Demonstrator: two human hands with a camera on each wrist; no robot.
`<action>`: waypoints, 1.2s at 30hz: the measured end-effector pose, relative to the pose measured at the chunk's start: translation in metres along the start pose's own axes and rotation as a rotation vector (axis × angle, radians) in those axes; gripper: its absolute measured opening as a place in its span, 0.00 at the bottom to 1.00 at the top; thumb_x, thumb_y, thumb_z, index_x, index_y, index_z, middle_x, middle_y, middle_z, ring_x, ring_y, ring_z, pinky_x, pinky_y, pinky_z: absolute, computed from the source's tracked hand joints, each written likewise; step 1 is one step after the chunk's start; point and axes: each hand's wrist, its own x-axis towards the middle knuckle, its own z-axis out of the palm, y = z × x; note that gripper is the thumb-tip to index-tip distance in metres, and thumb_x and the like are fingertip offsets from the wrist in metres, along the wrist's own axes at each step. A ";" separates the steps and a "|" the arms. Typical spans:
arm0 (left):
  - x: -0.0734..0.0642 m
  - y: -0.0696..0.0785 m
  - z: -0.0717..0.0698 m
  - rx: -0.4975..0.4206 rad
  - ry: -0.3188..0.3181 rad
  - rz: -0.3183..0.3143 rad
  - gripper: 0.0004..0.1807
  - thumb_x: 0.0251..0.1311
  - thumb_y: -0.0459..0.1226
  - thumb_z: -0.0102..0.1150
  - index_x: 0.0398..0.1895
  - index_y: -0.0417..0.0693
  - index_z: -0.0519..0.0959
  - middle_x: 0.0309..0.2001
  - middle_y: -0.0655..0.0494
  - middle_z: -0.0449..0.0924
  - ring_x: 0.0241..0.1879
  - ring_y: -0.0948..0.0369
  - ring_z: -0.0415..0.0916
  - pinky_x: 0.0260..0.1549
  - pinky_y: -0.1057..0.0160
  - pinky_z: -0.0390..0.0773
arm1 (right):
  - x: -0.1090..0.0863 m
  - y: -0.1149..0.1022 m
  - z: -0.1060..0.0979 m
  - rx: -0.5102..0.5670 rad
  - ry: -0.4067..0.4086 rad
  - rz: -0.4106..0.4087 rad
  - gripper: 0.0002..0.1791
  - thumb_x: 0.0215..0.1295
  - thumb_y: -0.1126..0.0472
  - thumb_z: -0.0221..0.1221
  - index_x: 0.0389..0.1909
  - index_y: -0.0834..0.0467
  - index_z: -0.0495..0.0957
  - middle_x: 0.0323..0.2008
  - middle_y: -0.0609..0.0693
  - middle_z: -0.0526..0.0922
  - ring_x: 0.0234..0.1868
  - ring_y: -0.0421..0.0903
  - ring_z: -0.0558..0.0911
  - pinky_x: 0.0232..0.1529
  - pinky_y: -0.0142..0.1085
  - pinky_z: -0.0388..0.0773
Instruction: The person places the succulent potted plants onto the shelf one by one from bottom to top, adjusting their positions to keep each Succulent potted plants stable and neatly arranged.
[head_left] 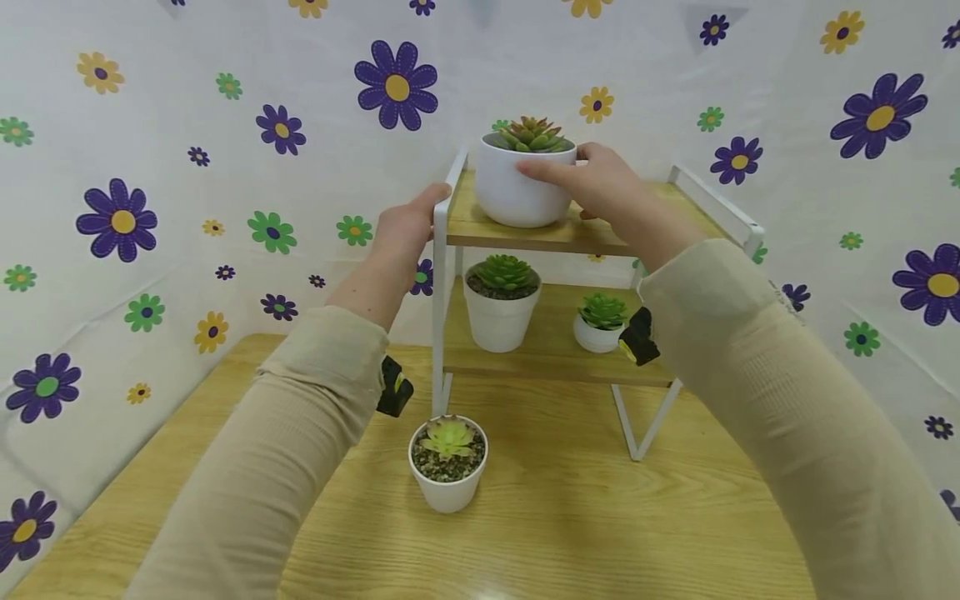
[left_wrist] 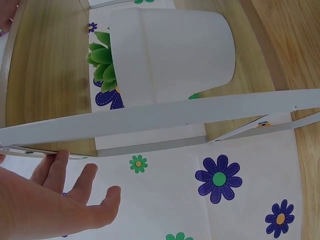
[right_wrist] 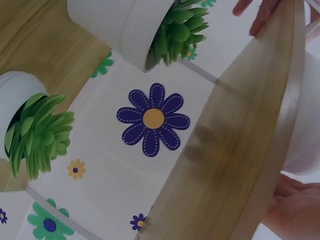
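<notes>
My right hand (head_left: 611, 190) holds a round white pot (head_left: 517, 190) with a red-tipped succulent (head_left: 531, 133) on the top board of a two-tier plant shelf (head_left: 660, 212). Its thumb lies across the pot's front, and the other fingers are mostly hidden behind. My left hand (head_left: 405, 225) grips the shelf's upper left corner, thumb on top of the white frame. In the left wrist view, two fingertips (left_wrist: 61, 156) meet the frame from below while the other fingers stick out loosely. From beneath, the right wrist view shows part of the right hand (right_wrist: 297, 205) beyond the top board.
On the lower board stand a larger white pot (head_left: 501, 317) with a green succulent and a small white bowl-shaped pot (head_left: 597, 337). Another potted succulent (head_left: 448, 467) stands on the wooden table (head_left: 555, 533), in front of the shelf's left leg. Flower-patterned cloth (head_left: 315, 108) hangs behind.
</notes>
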 end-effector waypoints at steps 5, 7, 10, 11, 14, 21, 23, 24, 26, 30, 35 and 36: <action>0.002 0.000 0.001 -0.009 0.002 -0.015 0.39 0.58 0.60 0.49 0.69 0.51 0.59 0.70 0.57 0.59 0.71 0.56 0.53 0.70 0.50 0.50 | -0.015 0.003 -0.007 0.097 0.058 -0.013 0.49 0.58 0.32 0.51 0.72 0.52 0.46 0.71 0.51 0.55 0.67 0.48 0.64 0.64 0.42 0.67; 0.002 0.000 0.001 -0.014 0.003 -0.025 0.40 0.58 0.59 0.49 0.70 0.51 0.59 0.70 0.57 0.59 0.71 0.56 0.53 0.70 0.50 0.50 | -0.022 0.005 -0.010 0.136 0.077 -0.037 0.47 0.58 0.32 0.51 0.72 0.51 0.47 0.71 0.51 0.56 0.68 0.48 0.63 0.64 0.42 0.67; 0.003 -0.001 0.000 -0.025 -0.005 -0.027 0.40 0.58 0.59 0.50 0.70 0.50 0.58 0.71 0.57 0.57 0.71 0.56 0.54 0.71 0.50 0.49 | -0.034 0.011 -0.016 0.156 0.096 -0.077 0.45 0.59 0.32 0.50 0.72 0.50 0.50 0.71 0.50 0.57 0.68 0.49 0.64 0.64 0.43 0.67; 0.003 -0.001 0.000 -0.027 -0.008 -0.024 0.40 0.58 0.59 0.50 0.70 0.50 0.58 0.71 0.57 0.57 0.71 0.56 0.54 0.71 0.50 0.49 | -0.039 0.013 -0.018 0.157 0.097 -0.095 0.44 0.60 0.32 0.50 0.71 0.50 0.50 0.71 0.50 0.57 0.67 0.49 0.65 0.64 0.44 0.67; 0.003 -0.001 -0.002 -0.028 -0.014 -0.014 0.40 0.59 0.58 0.50 0.70 0.49 0.58 0.72 0.57 0.56 0.71 0.57 0.53 0.71 0.51 0.49 | -0.054 0.023 -0.021 0.156 0.085 -0.153 0.41 0.62 0.35 0.50 0.70 0.52 0.53 0.69 0.52 0.62 0.65 0.50 0.66 0.63 0.46 0.68; 0.003 0.002 -0.002 -0.007 -0.028 -0.007 0.41 0.58 0.59 0.49 0.71 0.50 0.56 0.73 0.57 0.53 0.72 0.57 0.52 0.71 0.51 0.49 | -0.087 0.064 -0.009 0.135 -0.001 -0.247 0.35 0.66 0.44 0.52 0.68 0.55 0.55 0.61 0.56 0.70 0.59 0.51 0.71 0.57 0.43 0.71; 0.003 0.003 -0.001 0.007 -0.031 -0.004 0.41 0.58 0.59 0.50 0.71 0.51 0.57 0.72 0.58 0.54 0.71 0.57 0.53 0.71 0.51 0.50 | -0.093 0.078 -0.002 0.104 -0.016 -0.249 0.34 0.66 0.46 0.53 0.68 0.56 0.56 0.60 0.56 0.70 0.59 0.50 0.71 0.58 0.44 0.70; 0.004 0.003 -0.001 0.015 -0.034 0.001 0.41 0.58 0.60 0.49 0.70 0.51 0.57 0.72 0.58 0.54 0.71 0.57 0.53 0.71 0.51 0.50 | -0.096 0.085 0.001 0.093 -0.025 -0.251 0.34 0.66 0.47 0.53 0.68 0.57 0.56 0.59 0.56 0.70 0.59 0.51 0.71 0.59 0.46 0.69; 0.004 0.003 0.000 0.029 -0.040 0.009 0.41 0.58 0.60 0.49 0.70 0.51 0.57 0.72 0.58 0.55 0.71 0.57 0.53 0.71 0.51 0.50 | -0.100 0.099 0.009 0.067 -0.031 -0.242 0.34 0.65 0.49 0.54 0.67 0.57 0.57 0.59 0.57 0.70 0.59 0.52 0.71 0.60 0.50 0.67; 0.005 0.003 -0.001 0.044 -0.045 0.020 0.40 0.58 0.60 0.48 0.70 0.51 0.58 0.72 0.57 0.55 0.71 0.57 0.54 0.71 0.51 0.49 | -0.104 0.125 0.028 0.043 -0.041 -0.254 0.34 0.64 0.52 0.57 0.66 0.61 0.58 0.58 0.60 0.71 0.59 0.55 0.71 0.58 0.53 0.68; 0.004 0.003 -0.005 0.089 -0.048 0.030 0.40 0.59 0.60 0.46 0.70 0.50 0.58 0.72 0.56 0.55 0.70 0.56 0.55 0.71 0.50 0.50 | -0.102 0.158 0.064 0.067 -0.064 -0.257 0.35 0.59 0.55 0.63 0.64 0.62 0.60 0.56 0.61 0.72 0.58 0.56 0.71 0.57 0.50 0.72; 0.004 0.003 -0.007 0.107 -0.050 0.029 0.40 0.59 0.61 0.46 0.70 0.50 0.58 0.72 0.56 0.55 0.71 0.55 0.55 0.71 0.50 0.50 | -0.101 0.165 0.072 0.070 -0.075 -0.261 0.36 0.58 0.56 0.64 0.64 0.62 0.60 0.56 0.61 0.72 0.59 0.56 0.71 0.57 0.50 0.72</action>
